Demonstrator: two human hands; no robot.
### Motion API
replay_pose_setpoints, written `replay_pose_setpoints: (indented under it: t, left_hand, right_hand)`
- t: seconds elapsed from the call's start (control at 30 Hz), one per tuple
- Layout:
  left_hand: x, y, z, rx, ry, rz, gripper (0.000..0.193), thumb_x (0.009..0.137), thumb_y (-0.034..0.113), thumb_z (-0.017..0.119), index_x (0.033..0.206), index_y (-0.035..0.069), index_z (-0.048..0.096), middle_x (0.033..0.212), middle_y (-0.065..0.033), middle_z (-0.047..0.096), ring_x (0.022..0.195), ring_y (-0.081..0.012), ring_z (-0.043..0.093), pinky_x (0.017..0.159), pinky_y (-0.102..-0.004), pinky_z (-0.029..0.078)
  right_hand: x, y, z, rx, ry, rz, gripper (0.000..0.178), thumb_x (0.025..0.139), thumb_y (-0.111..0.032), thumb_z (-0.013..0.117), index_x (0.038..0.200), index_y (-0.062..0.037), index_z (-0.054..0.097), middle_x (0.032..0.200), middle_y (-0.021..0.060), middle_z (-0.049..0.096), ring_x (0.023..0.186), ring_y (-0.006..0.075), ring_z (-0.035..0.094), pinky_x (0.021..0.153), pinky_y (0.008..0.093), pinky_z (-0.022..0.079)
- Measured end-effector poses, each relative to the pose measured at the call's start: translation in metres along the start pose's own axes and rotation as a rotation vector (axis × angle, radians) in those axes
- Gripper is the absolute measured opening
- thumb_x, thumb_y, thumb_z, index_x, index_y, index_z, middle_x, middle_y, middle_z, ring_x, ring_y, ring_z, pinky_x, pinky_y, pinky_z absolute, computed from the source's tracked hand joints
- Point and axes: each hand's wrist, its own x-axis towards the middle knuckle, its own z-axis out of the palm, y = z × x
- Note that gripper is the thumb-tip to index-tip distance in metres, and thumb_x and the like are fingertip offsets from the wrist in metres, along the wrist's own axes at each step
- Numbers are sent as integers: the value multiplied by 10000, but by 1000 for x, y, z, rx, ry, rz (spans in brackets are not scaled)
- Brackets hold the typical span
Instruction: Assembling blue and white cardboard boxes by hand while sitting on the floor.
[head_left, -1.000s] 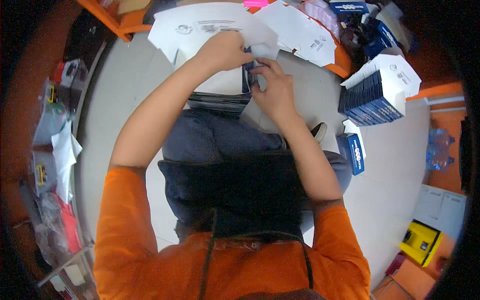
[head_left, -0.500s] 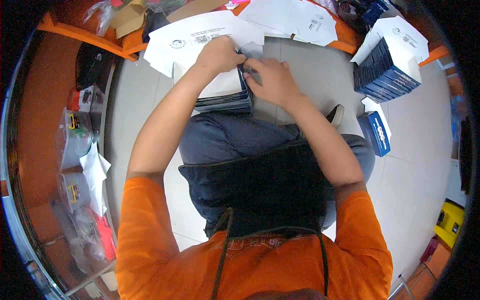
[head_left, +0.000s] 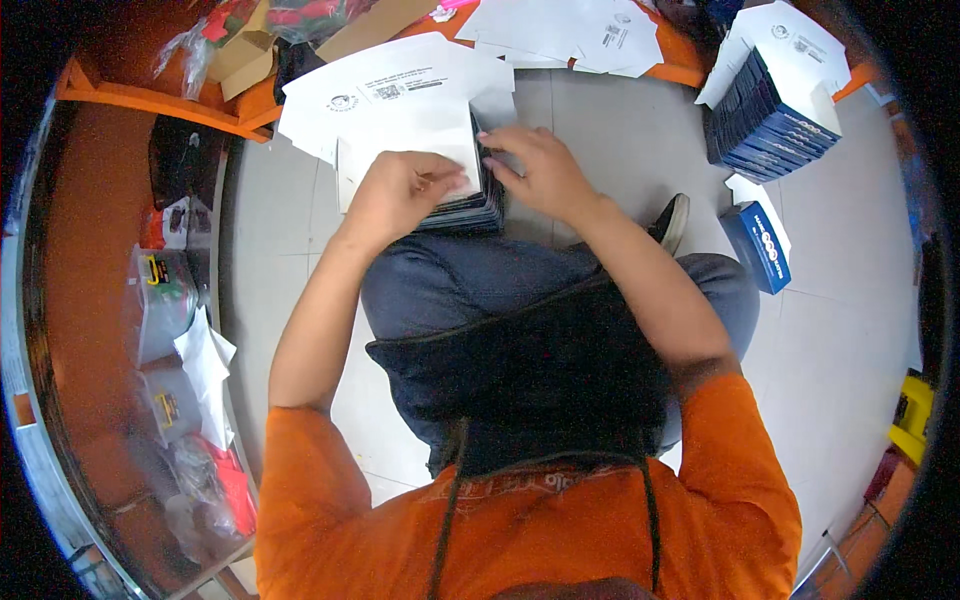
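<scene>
In front of my folded legs lies a stack of flat cardboard box blanks, white on top, with dark blue edges showing at its near and right sides. Above the near part of the top blank, my left hand has its fingertips drawn together; whatever they pinch, if anything, is hidden. My right hand is at the stack's right edge, thumb and fingers apart, fingertips close to or touching the blanks' side.
More white blanks lie on the orange shelf ahead. At far right stands a tall pile of blue folded boxes, with a single blue box nearer my knee. Plastic-wrapped goods line the left shelf.
My left hand has drawn back toward me from the far right part of the stack to its near part. My right hand stays by the right edge, slightly lower.
</scene>
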Motion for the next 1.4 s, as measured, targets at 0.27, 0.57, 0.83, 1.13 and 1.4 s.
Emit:
replay_pose_setpoints:
  t: [0.27, 0.57, 0.83, 1.13, 1.4]
  left_hand:
    - [-18, -2, 0, 403, 51, 275, 150, 891, 199, 651, 969, 73, 670, 1021, -96, 669, 834, -311, 666, 991, -572, 420]
    - [-28, -8, -3, 139, -3, 81, 130, 853, 213, 703, 878, 88, 675, 812, -73, 692, 782, -288, 668, 1136, -591, 227]
    - [-33, -57, -13, 147, 793, -10, 338, 856, 230, 732, 1087, -3, 649, 1040, -176, 697, 983, -286, 672, 1026, -389, 421]
    - [-55, -53, -14, -179, 376, -543, 230, 963, 145, 560, 1023, -56, 656, 760, -54, 632, 613, -110, 562, 549, -257, 469]
    - [-32, -27, 20, -198, 322, -388, 288, 965, 215, 577, 938, -59, 664, 583, -43, 552, 514, -96, 496, 488, -287, 400]
  right_hand:
    - [-3, -7, 12, 120, 45, 74, 372, 911, -235, 618, 1182, 13, 564, 1180, 225, 603, 1111, 398, 575, 981, 451, 442]
    - [2, -17, 12, 162, -45, 201, 442, 967, -354, 572, 1168, 38, 539, 1226, 262, 594, 1135, 383, 596, 931, 423, 501]
    - [-4, -21, 1, -21, -72, 94, 426, 946, -351, 590, 1135, 30, 615, 1267, 234, 589, 1151, 384, 581, 995, 439, 455]
    - [-29, 13, -172, -491, -153, 609, 704, 863, -546, 615, 1330, -27, 521, 1213, 196, 637, 1095, 378, 618, 949, 438, 487]
    - [-346, 117, -309, -724, -3, 1192, 616, 868, -506, 642, 1141, 42, 578, 1047, 309, 646, 1000, 476, 621, 875, 481, 486]
